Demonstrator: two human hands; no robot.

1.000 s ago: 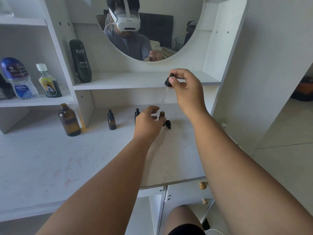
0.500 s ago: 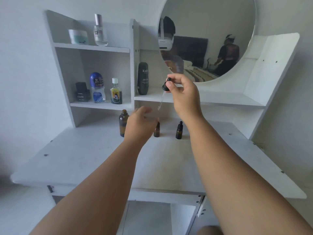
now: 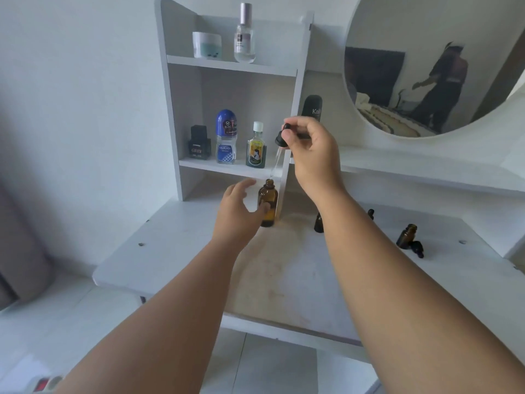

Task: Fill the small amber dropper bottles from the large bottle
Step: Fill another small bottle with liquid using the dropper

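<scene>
The large amber bottle stands uncapped on the white desk, near the shelf divider. My right hand pinches a black-bulbed dropper, whose glass tip hangs just above the bottle's mouth. My left hand is spread right beside the bottle with the thumb at its side; no full grip shows. An uncapped small amber bottle stands at the right with a loose black cap by it. Another small bottle is partly hidden behind my right forearm, and a third peeks out beyond it.
The shelf unit holds a black box, a blue roll-on, a small green bottle, a jar and a spray bottle. A dark tube stands beside the round mirror.
My head and both hands have swung left, from the small bottles to the large bottle. The left hand let go of the small bottle; the dropper now hangs over the large bottle's mouth.
</scene>
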